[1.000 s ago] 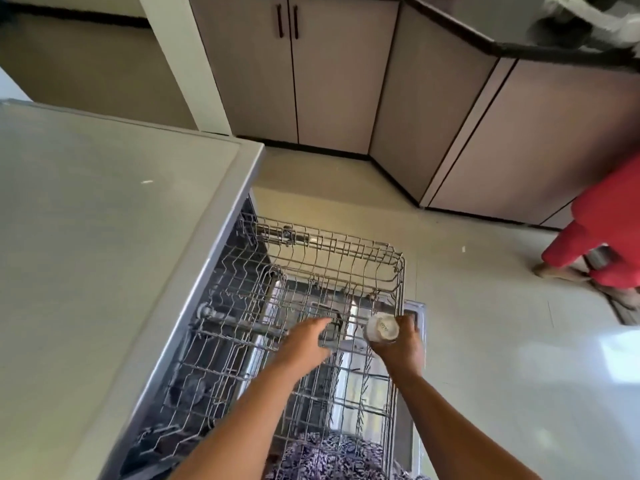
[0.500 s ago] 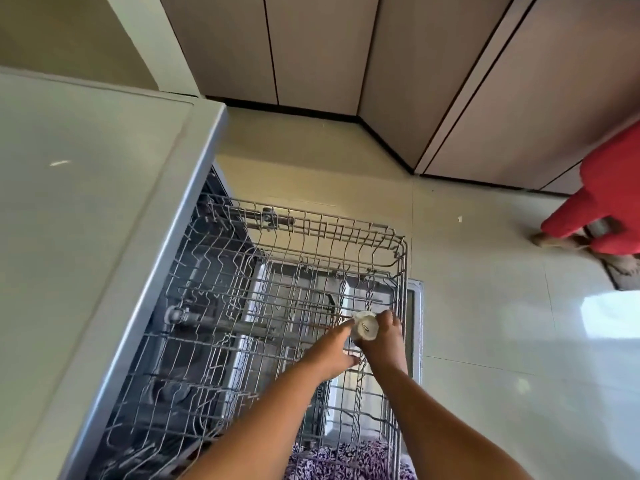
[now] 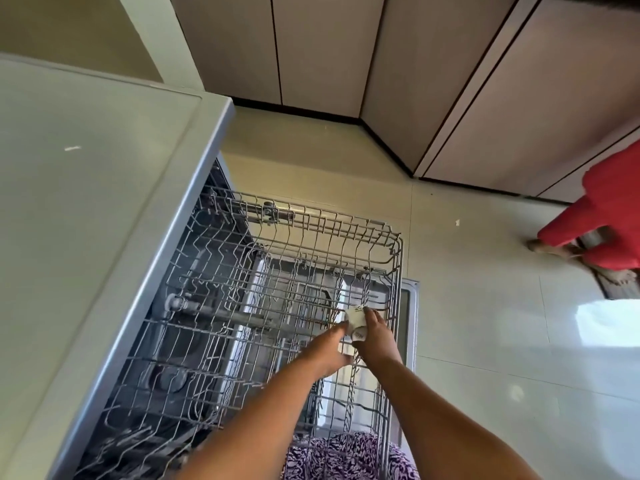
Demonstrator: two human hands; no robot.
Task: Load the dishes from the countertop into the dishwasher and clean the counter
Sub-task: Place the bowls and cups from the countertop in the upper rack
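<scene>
The dishwasher's wire rack (image 3: 304, 230) is pulled out below the pale countertop (image 3: 86, 209). Over the rack's right side my right hand (image 3: 375, 336) grips a small white cup (image 3: 356, 322), tipped on its side among the tines. My left hand (image 3: 329, 351) reaches in beside it, fingers extended and touching the cup's left side. The open dishwasher door (image 3: 410, 306) shows beneath the rack's right edge.
Beige cabinet doors (image 3: 325, 53) line the far wall and the corner. A person in red (image 3: 609, 216) stands on the tiled floor (image 3: 485, 341) at the right, beside a dark mat. My patterned purple clothing (image 3: 346, 455) is at the bottom.
Both hands have moved the cup lower into the rack's right side, and it has tipped from upright onto its side. The camera has dipped closer.
</scene>
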